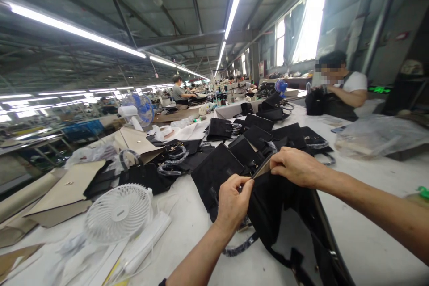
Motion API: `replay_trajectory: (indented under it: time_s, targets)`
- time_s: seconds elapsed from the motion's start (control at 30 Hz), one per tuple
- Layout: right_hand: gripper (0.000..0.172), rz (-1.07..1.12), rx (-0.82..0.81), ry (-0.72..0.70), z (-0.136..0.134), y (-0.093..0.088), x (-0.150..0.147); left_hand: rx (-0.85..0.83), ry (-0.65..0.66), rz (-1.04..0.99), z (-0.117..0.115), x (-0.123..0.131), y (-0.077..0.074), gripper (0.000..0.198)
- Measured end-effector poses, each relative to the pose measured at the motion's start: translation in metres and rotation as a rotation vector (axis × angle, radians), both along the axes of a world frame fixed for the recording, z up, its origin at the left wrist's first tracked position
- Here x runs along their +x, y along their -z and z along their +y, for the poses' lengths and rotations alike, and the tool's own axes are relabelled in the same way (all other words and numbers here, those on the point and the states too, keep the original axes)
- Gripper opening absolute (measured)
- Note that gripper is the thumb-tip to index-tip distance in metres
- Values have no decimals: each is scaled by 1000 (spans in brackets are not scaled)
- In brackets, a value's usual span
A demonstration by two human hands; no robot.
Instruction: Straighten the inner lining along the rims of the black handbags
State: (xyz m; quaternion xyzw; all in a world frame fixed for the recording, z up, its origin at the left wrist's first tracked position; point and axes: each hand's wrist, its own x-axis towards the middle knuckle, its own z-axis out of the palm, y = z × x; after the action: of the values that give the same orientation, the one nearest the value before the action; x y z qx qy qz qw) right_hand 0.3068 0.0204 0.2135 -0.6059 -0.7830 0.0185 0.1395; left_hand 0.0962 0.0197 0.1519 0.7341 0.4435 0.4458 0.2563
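A black handbag (284, 214) lies in front of me on the white table (375, 241), its mouth toward me. My left hand (233, 203) is closed in a pinch on the bag's upper edge at the left. My right hand (296, 167) is closed over the same edge at the right, next to a tan flap. A wrapped handle of the bag trails below my left wrist. Another black bag (214, 174) lies just behind my left hand.
Several more black bags (254, 136) are spread across the table behind. A white desk fan (117, 212) stands at the left near beige bag pieces (67, 190). A clear plastic bag (378, 136) lies at the right. A person in a white shirt (338, 87) works across the table.
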Motion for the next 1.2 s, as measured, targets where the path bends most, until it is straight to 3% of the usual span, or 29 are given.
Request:
replay_trajectory:
  time_s: [0.2, 0.7, 0.93, 1.13, 1.2]
  targets:
    - [10, -39, 76, 95, 9, -1, -5, -5, 21, -7, -2, 3, 0, 21]
    - [9, -108, 165, 61, 15, 7, -8, -18, 28, -12, -1, 5, -2, 21]
    - [20, -205, 189, -151, 19, 6, -6, 49, 32, 50, -3, 3, -1, 24]
    - [22, -230, 225, -153, 18, 4, -8, -96, 135, 223, 18, 6, -25, 26]
    - [21, -221, 216, -151, 16, 4, -7, -112, 204, 280, 31, 14, -35, 39]
